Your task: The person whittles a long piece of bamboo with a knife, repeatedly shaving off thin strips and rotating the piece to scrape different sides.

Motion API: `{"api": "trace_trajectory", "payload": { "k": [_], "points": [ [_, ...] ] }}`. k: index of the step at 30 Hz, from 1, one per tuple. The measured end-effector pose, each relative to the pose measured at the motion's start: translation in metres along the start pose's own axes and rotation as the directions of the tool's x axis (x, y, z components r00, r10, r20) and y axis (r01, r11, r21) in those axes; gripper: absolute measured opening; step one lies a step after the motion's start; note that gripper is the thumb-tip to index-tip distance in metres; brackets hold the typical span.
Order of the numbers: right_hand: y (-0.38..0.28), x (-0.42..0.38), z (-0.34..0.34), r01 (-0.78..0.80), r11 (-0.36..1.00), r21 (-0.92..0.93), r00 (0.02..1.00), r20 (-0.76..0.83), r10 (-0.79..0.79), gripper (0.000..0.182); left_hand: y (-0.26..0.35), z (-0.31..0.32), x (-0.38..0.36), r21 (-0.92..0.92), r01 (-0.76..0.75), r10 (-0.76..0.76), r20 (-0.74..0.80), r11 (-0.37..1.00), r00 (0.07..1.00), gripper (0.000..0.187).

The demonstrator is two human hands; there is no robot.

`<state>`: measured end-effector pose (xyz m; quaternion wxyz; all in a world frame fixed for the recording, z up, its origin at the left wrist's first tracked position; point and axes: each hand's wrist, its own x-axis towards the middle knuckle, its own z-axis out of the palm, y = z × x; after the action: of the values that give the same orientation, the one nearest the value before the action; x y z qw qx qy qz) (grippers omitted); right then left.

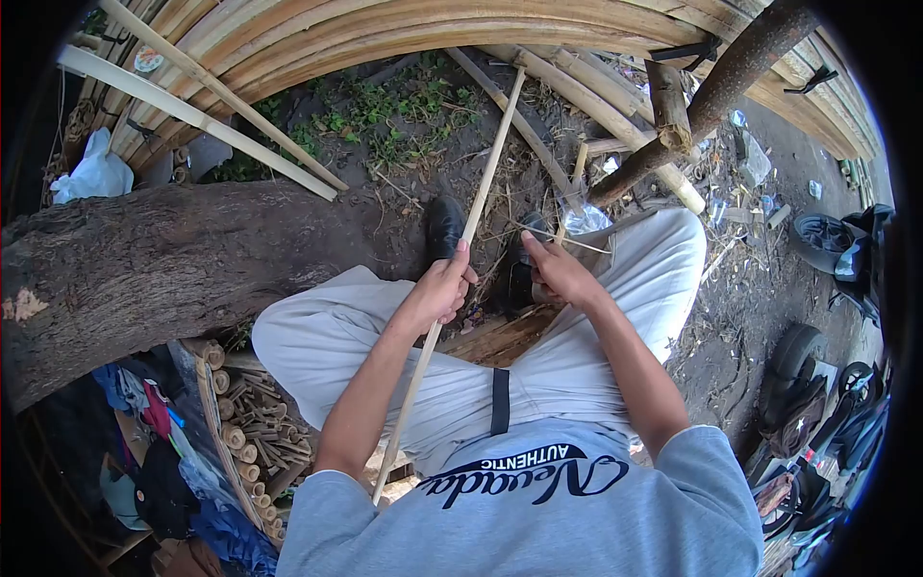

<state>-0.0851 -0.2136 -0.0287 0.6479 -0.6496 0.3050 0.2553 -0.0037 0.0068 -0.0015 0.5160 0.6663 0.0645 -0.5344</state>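
My left hand (445, 285) is wrapped round a long, thin bamboo strip (493, 159), its thumb lying along the strip. One end of the strip points up and away from me, and the other passes over my lap to my shirt. Close by on the right, my right hand (561, 272) has its fingers closed. A thin pale sliver (567, 239) crosses by its thumb; whether the fingers grip it or something else, I cannot make out. Both hands are above my lap, between my knees, and apart from each other.
A thick trunk (173, 269) lies at the left. Long bamboo strips (385, 27) span the top. A branch post (740, 82) leans at the upper right. Cut bamboo pieces (264, 413) fill a container at the lower left. Motorbikes (817, 385) stand at the right.
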Motion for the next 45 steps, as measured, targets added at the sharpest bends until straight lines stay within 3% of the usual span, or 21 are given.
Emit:
{"api": "trace_trajectory", "payload": {
  "k": [1, 2, 5, 7, 9, 10, 11, 13, 16, 19, 20, 25, 28, 29, 31, 32, 34, 38, 41, 43, 45],
  "points": [
    [0.003, -0.005, -0.001, 0.125, 0.941, -0.314, 0.986, -0.068, -0.154, 0.06, -0.001, 0.001, -0.001, 0.001, -0.02, 0.02, -0.022, 1.0, 1.0, 0.067],
    [0.005, -0.012, 0.0, 0.208, 0.875, -0.437, 0.962, -0.069, -0.263, 0.065, -0.003, 0.003, -0.002, 0.003, -0.04, 0.04, -0.044, 0.999, 0.998, 0.064],
    [-0.001, -0.037, 0.008, 0.17, 0.83, -0.532, 0.967, -0.071, -0.243, 0.06, -0.006, 0.003, -0.005, -0.017, -0.023, 0.022, -0.067, 1.0, 0.998, 0.061],
    [0.007, -0.045, 0.015, 0.2, 0.819, -0.538, 0.958, -0.068, -0.279, 0.054, -0.008, 0.003, -0.006, -0.044, -0.028, 0.025, -0.068, 0.999, 0.997, 0.06],
    [0.008, -0.05, 0.023, 0.419, 0.827, -0.374, 0.885, -0.037, -0.465, 0.046, -0.008, 0.002, -0.009, -0.035, -0.066, 0.065, -0.043, 0.997, 0.997, 0.065],
    [0.013, -0.045, 0.026, 0.503, 0.743, -0.442, 0.813, -0.05, -0.58, 0.041, -0.007, 0.003, -0.011, -0.039, -0.071, 0.069, -0.04, 0.997, 0.997, 0.065],
    [0.012, -0.043, 0.028, 0.501, 0.741, -0.448, 0.813, -0.05, -0.58, 0.041, -0.005, 0.006, -0.015, -0.043, -0.06, 0.058, -0.04, 0.997, 0.997, 0.064],
    [0.0, -0.033, 0.029, 0.512, 0.497, -0.701, 0.707, 0.016, -0.707, 0.037, -0.007, 0.011, -0.018, -0.045, -0.054, 0.053, -0.037, 0.998, 0.998, 0.064],
    [-0.013, -0.006, 0.02, 0.463, 0.36, -0.81, 0.654, 0.038, -0.755, 0.035, -0.015, 0.019, -0.021, -0.005, -0.093, 0.093, -0.021, 0.996, 0.995, 0.066],
    [-0.027, 0.009, -0.004, 0.453, 0.243, -0.858, 0.659, 0.139, -0.739, 0.033, -0.021, 0.023, -0.026, 0.04, -0.136, 0.137, -0.023, 0.99, 0.99, 0.065],
    [-0.025, 0.017, -0.014, 0.499, 0.17, -0.849, 0.58, 0.182, -0.794, 0.036, -0.025, 0.022, -0.026, 0.092, -0.138, 0.141, -0.025, 0.986, 0.99, 0.065],
    [-0.018, 0.043, -0.037, 0.537, 0.107, -0.837, 0.506, 0.218, -0.835, 0.04, -0.029, 0.031, -0.027, 0.159, -0.203, 0.212, -0.041, 0.966, 0.977, 0.065],
    [-0.013, 0.068, -0.05, 0.52, -0.046, -0.853, 0.358, 0.266, -0.895, 0.044, -0.032, 0.029, -0.017, 0.199, -0.222, 0.237, -0.058, 0.955, 0.97, 0.064],
    [-0.011, 0.079, -0.056, 0.52, -0.038, -0.854, 0.36, 0.259, -0.897, 0.044, -0.033, 0.028, -0.016, 0.203, -0.22, 0.237, -0.064, 0.954, 0.969, 0.062],
    [-0.006, 0.097, -0.068, 0.192, 0.305, -0.933, 0.435, -0.198, -0.878, 0.047, -0.026, 0.031, -0.024, 0.092, -0.135, 0.136, 0.001, 0.987, 0.991, 0.06],
    [-0.002, 0.103, -0.072, 0.188, 0.311, -0.931, 0.43, -0.207, -0.879, 0.047, -0.021, 0.032, -0.027, -0.019, -0.044, 0.045, 0.076, 0.999, 0.996, 0.058],
    [0.003, 0.107, -0.075, -0.073, 0.463, -0.883, 0.578, -0.416, -0.702, 0.051, -0.013, 0.033, -0.027, -0.066, 0.022, -0.016, 0.095, 0.998, 0.995, 0.057],
    [0.011, 0.119, -0.068, -0.047, 0.482, -0.875, 0.595, -0.412, -0.69, 0.053, -0.022, 0.029, -0.02, -0.136, 0.103, -0.086, 0.121, 0.985, 0.989, 0.056],
    [0.013, 0.119, -0.066, 0.102, 0.531, -0.841, 0.562, -0.392, -0.729, 0.054, -0.025, 0.027, -0.02, -0.097, 0.094, -0.085, 0.093, 0.991, 0.992, 0.057],
    [0.008, 0.112, -0.056, 0.337, 0.679, -0.652, 0.663, -0.348, -0.663, 0.055, -0.025, 0.028, -0.02, -0.072, 0.075, -0.07, 0.068, 0.995, 0.995, 0.058],
    [0.004, 0.1, -0.039, 0.393, 0.701, -0.595, 0.601, -0.411, -0.685, 0.06, -0.023, 0.029, -0.02, -0.067, 0.047, -0.043, 0.066, 0.997, 0.997, 0.058]
  ]
}}
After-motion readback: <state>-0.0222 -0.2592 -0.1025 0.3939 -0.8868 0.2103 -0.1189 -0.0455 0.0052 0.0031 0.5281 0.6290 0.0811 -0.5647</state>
